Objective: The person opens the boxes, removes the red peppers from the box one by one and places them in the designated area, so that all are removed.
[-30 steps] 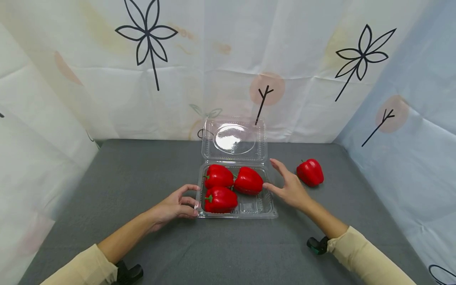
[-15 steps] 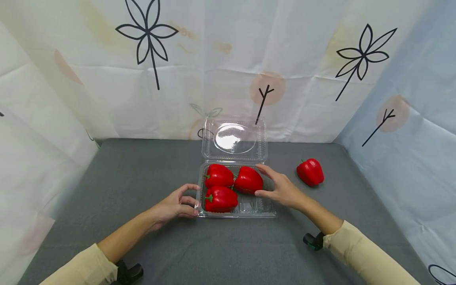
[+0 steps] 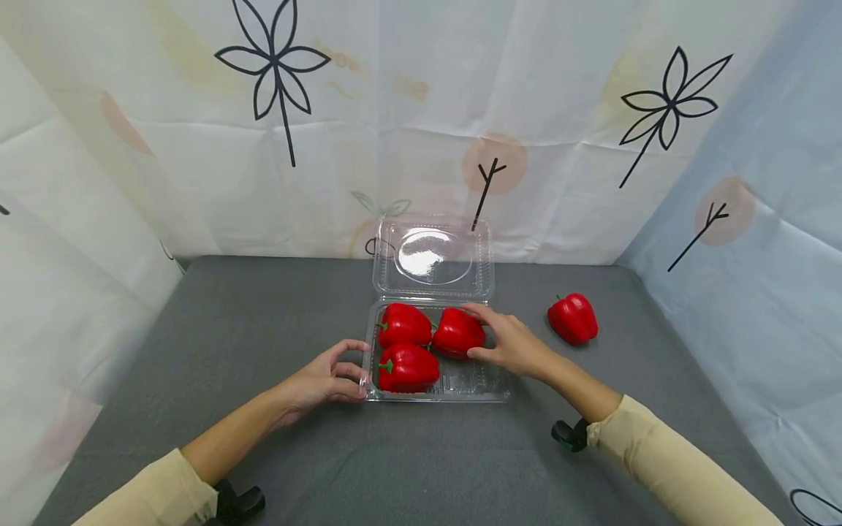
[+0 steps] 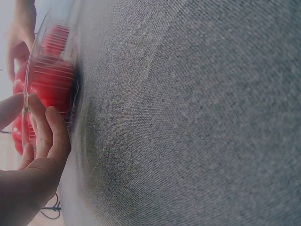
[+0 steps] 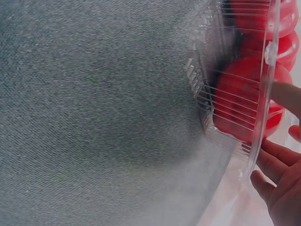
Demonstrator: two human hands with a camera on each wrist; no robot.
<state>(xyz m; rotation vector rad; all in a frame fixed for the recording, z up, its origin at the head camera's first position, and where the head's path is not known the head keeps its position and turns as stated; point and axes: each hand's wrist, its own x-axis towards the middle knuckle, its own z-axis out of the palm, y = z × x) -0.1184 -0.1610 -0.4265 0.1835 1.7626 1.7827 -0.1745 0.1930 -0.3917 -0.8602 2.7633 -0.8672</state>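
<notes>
Your right hand (image 3: 509, 343) has just moved. One second ago it was by the right edge of the clear box (image 3: 470, 380). Now it has come in over that edge, and your thumb and fingers curl round the right pepper (image 3: 455, 334). It seems you are grasping it, though the blurry right wrist view does not show how tightly. So that pepper is now the one you are working with, and it is in your reach to nudge or straighten.

It sits at the back right, inside the box, on its side.

Your left hand (image 3: 329, 376) has stayed put. Its fingers are bent on the left rim, pinching it, so the box has something to keep it from sliding. The back left pepper (image 3: 403, 325) and the front left pepper (image 3: 408, 370) lie where they were. The lid (image 3: 454, 256) is up and open behind them. The loose pepper (image 3: 572, 319) has not moved either: it lies on the gray table (image 3: 460, 467), outside the box, to the right.
</notes>
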